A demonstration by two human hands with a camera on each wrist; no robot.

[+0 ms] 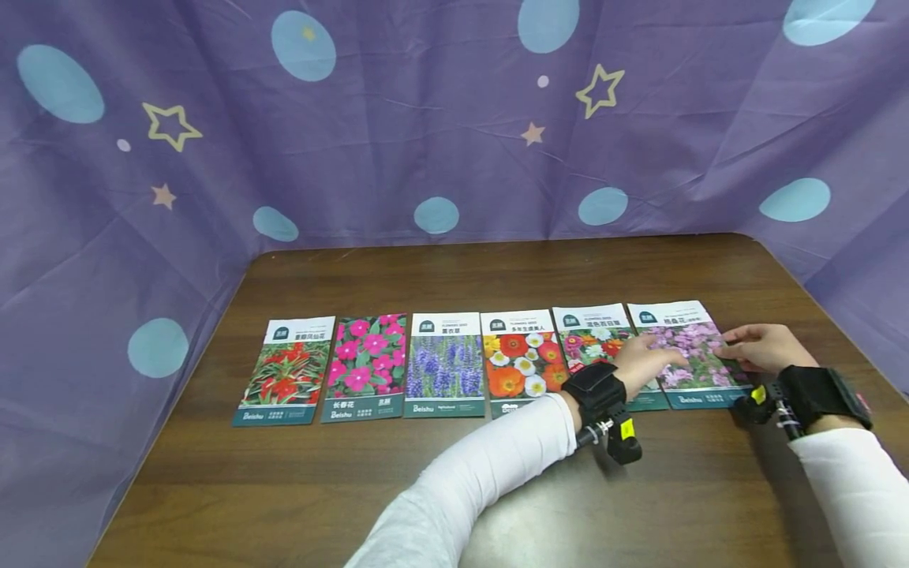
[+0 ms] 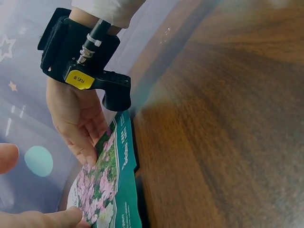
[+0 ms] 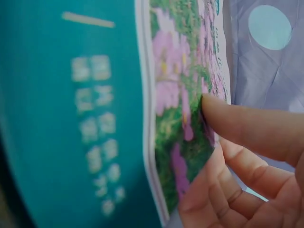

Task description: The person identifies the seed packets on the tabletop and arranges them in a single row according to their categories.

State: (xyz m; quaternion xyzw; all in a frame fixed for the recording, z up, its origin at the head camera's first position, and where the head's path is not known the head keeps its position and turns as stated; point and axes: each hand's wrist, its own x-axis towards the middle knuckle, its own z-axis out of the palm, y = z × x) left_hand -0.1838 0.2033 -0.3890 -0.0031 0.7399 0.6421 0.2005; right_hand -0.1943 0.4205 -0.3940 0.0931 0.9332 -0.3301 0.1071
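Observation:
A seed packet with pink flowers [image 1: 692, 355] lies at the right end of a row of packets. My right hand [image 1: 767, 347] pinches its right edge, thumb on the printed face and fingers behind, as the right wrist view shows close up. Across the neighbouring mixed-flower packet [image 1: 589, 339] reaches my left hand [image 1: 639, 367], hiding part of it. In the left wrist view its thumb [image 2: 47, 218] lies at the pink packet's left edge, another fingertip beside it. That packet [image 2: 102, 185] slants in this view, its green lower band towards the wooden surface.
Further left in the row lie packets with orange poppies [image 1: 518, 363], purple lavender [image 1: 445, 367], magenta flowers [image 1: 365, 359] and red flowers [image 1: 287, 371]. They stand on a brown wooden table [image 1: 319, 489]. A purple cloth [image 1: 426, 118] hangs behind and beside the table.

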